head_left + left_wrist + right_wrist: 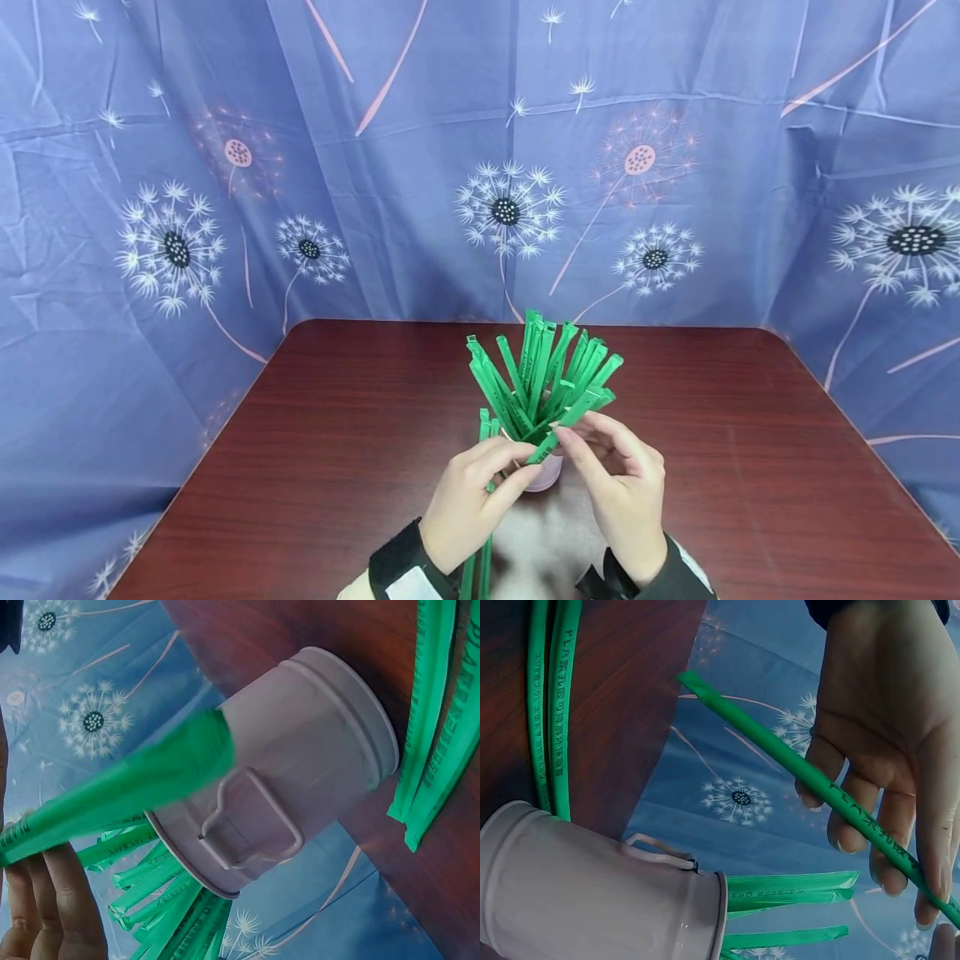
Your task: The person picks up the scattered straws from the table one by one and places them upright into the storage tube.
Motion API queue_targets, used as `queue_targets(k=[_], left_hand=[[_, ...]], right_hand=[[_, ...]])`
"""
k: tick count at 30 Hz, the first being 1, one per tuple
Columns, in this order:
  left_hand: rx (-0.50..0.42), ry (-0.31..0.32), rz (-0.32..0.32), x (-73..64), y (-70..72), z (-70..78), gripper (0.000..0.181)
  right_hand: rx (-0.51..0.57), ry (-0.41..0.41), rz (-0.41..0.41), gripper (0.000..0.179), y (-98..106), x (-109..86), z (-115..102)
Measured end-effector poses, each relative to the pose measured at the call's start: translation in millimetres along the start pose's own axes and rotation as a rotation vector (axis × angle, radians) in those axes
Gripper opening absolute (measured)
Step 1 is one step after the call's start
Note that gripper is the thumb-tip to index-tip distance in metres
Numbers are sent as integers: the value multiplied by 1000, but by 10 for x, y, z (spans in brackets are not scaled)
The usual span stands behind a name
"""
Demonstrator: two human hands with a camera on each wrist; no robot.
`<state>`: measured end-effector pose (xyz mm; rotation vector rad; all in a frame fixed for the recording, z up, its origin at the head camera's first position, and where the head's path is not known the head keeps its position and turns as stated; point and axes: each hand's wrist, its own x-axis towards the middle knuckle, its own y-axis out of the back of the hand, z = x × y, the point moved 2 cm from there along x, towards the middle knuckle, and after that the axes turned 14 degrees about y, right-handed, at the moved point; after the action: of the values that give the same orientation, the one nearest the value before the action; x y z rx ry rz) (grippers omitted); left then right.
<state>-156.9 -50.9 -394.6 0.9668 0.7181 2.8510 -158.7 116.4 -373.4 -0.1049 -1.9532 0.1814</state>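
Note:
A green wrapped straw with printing along it slants between my two hands. My right hand pinches it near its lower end, its other fingers spread behind the wrapper in the right wrist view. My left hand pinches the lower tip between thumb and forefinger. Just beyond the hands stands a pale pink bucket with a small side handle. Several more green wrapped straws fan out of its mouth. In the head view, the hands and straws cover most of the bucket.
More green wrapped straws lie on the dark red-brown table, left of the bucket and partly under the left wrist. A greyish patch shows between the forearms. A blue curtain with dandelions hangs behind and beside the table.

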Motion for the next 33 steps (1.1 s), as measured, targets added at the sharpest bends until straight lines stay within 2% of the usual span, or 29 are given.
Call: queue_targets(k=[3,6,8,11,13,16,19,21,24,28,30,33], left_hand=[[3,-25,-11,-3,-3,-12,15],[8,2,-45,2,-7,-41,17],[44,46,-79,6,-7,-74,19],[162,160,-144,2,15,-141,21],[281,235,-191,-14,35,-204,22],[444,318,-272,-54,59,-314,30],[540,378,-337,-95,60,-425,44],[567,414,-363,-115,50,-500,54],[562,474,-386,-131,33,-606,64],[502,551,-417,-149,35,-754,63],[423,617,-428,-162,49,-826,60],[295,725,-435,-180,70,-910,60]], right_hand=[[-37,9,-5,28,-3,0,0],[-82,14,0,25,9,-3,3],[-159,26,12,24,30,9,1],[-232,32,63,24,83,54,5],[-222,34,113,25,131,95,11],[-127,30,189,25,203,150,27],[-50,30,235,23,257,190,40],[-22,37,264,22,284,211,44],[-15,51,331,22,327,241,46],[-17,69,440,22,383,276,48],[-14,80,466,23,401,277,59],[-23,98,457,24,413,258,86]])
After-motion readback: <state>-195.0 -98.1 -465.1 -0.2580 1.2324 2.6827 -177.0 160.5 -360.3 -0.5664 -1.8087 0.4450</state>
